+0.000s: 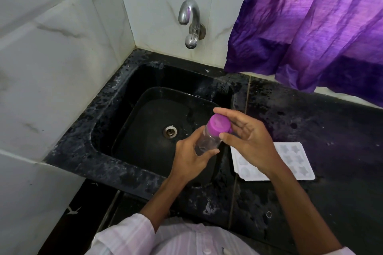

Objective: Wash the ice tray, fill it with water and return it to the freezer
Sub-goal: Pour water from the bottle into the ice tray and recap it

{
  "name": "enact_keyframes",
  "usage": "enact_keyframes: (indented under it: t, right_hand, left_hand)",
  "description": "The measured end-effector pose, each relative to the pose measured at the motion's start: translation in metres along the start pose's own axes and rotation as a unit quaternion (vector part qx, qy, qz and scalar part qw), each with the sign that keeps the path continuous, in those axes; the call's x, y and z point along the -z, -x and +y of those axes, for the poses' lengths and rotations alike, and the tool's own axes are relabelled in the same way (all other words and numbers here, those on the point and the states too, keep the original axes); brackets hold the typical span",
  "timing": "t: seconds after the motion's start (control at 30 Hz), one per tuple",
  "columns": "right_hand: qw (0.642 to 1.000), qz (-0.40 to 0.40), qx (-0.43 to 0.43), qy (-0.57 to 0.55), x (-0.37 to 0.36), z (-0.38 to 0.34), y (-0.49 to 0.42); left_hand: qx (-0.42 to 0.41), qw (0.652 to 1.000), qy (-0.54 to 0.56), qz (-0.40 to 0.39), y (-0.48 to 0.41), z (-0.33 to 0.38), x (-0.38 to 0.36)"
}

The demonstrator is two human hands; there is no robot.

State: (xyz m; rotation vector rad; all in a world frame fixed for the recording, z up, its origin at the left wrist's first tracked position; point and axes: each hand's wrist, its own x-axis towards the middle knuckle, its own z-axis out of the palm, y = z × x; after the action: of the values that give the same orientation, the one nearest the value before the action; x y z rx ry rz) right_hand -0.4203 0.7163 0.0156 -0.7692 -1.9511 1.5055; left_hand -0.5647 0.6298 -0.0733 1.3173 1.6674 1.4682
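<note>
Here, in the head view, we find the ice tray (298, 161) lying flat on the black table (331, 130), just right of the sink (112, 109) and partly hidden behind the right wrist. We judge the task no further than midway. The tray is out of the freezer, the tap (189, 23) is not running, and we cannot tell whether the moulds hold water. Filling it and returning it to the freezer look left to do; whether the washing is finished we cannot say.

The left hand (190, 159) holds a clear plastic bottle (207, 141) with its fingers wrapped round the body, tilted over the near right corner of the sink. The right hand (250, 145) pinches the purple cap (220, 125) between thumb and forefinger, its other fingers spread loose. The cap sits on the bottle, so we take it that opening comes before any pouring.

As to materials, the tray is white and thin-walled, with star-shaped and rounded moulds. The sink is glossy black with a metal drain (170, 131). The table is speckled dark stone, the wall (51, 68) is pale marbled tile, and a crinkled purple curtain (310, 27) hangs at far right.
</note>
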Motion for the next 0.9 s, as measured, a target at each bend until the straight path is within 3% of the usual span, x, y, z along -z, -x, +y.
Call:
enact_keyframes:
  t: [0.07,0.17,0.23,0.37,0.47,0.57,0.63,0.8,0.9]
  right_hand:
    - [0.999,0.046,-0.007,-0.003,0.000,0.001,-0.001]
    - [0.990,0.112,-0.006,0.084,-0.004,0.003,-0.004]
    - [0.992,0.065,-0.011,0.108,-0.005,0.006,-0.003]
    - [0.999,-0.030,-0.033,0.019,0.000,0.006,0.002]
    - [1.000,0.020,-0.021,0.008,0.001,0.005,0.002]
    - [0.990,0.099,-0.025,0.095,-0.006,0.007,-0.001]
    - [0.990,0.078,-0.035,0.108,-0.009,0.009,0.000]
    - [1.000,0.000,-0.022,0.007,0.000,0.007,0.001]
    - [0.997,0.057,-0.014,0.040,-0.001,0.007,-0.002]
  left_hand:
    - [0.000,1.000,0.000,0.001,0.000,-0.001,0.000]
    - [0.003,1.000,0.004,-0.007,0.001,0.000,-0.001]
    - [0.005,1.000,0.007,-0.010,0.003,0.001,-0.003]
    - [0.006,1.000,0.015,-0.008,0.003,0.000,-0.002]
    - [0.009,1.000,0.010,0.000,0.001,-0.003,-0.001]
    - [0.015,1.000,0.013,-0.007,0.002,-0.006,-0.002]
    - [0.019,1.000,0.021,-0.010,0.003,-0.005,-0.003]
    - [0.021,0.999,0.028,-0.007,0.001,-0.005,-0.003]
    - [0.017,1.000,0.023,-0.007,0.000,-0.006,-0.004]
